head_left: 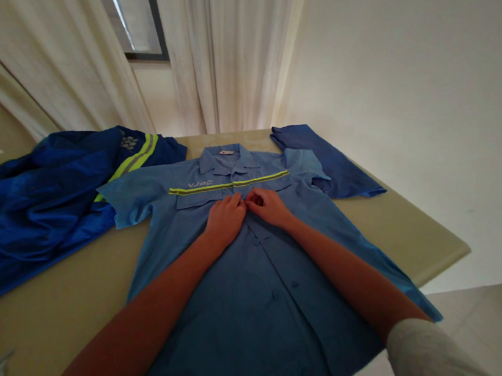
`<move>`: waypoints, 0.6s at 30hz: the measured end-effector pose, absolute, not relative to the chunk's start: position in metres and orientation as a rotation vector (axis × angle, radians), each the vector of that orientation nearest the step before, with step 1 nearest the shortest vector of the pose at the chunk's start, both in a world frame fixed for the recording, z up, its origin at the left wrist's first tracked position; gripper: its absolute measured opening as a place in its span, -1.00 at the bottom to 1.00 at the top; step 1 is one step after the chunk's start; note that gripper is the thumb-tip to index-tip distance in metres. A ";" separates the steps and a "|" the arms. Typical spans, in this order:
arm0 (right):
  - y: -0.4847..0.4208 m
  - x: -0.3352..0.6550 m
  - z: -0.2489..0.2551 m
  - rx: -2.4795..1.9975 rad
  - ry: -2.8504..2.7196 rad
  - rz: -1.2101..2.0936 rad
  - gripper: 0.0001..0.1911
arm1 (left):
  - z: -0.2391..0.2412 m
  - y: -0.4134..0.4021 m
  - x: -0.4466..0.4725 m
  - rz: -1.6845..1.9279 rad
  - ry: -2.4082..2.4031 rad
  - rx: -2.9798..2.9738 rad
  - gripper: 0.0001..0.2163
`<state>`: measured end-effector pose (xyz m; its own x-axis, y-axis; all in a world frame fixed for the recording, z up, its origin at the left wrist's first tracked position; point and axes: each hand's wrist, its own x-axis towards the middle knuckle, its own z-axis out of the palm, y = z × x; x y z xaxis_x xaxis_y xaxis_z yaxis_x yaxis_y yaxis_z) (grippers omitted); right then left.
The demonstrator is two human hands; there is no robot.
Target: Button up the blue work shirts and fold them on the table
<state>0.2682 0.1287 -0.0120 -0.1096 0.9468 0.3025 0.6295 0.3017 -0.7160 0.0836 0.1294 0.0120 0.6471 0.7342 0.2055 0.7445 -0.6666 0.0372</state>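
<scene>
A light blue short-sleeved work shirt (245,287) with a yellow reflective chest stripe lies flat, front up, on a beige table (62,299). Both of my hands meet at its button line just below the stripe. My left hand (225,219) rests on the cloth with its fingers pinched at the placket. Touching it fingertip to fingertip, my right hand (267,205) is curled and pinches the same spot of the shirt front. A button there may be between the fingers, but it is hidden.
A crumpled dark blue garment (40,203) with yellow-green stripes lies on the table's left. Another dark blue piece (325,159) lies at the right, by the shirt's sleeve. White curtains (223,50) hang behind the table. The table's right edge (445,255) drops to a tiled floor.
</scene>
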 end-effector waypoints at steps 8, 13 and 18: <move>0.127 0.267 -0.009 -1.427 -1.836 0.526 -0.89 | 0.001 0.158 0.066 -0.634 -1.388 -3.094 -0.73; 0.126 0.268 -0.010 -1.388 -1.854 0.523 -0.85 | -0.003 0.166 0.066 -0.790 -1.474 -3.152 -0.70; 0.126 0.269 -0.009 -1.346 -1.935 0.485 -0.87 | -0.004 0.162 0.067 -0.876 -1.553 -3.140 -0.75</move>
<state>0.2689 0.1262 -0.0091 -0.1968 0.9185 0.3430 0.6480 0.3843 -0.6575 0.0675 0.1624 -0.0037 0.5387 0.8174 0.2044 0.5977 -0.5417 0.5910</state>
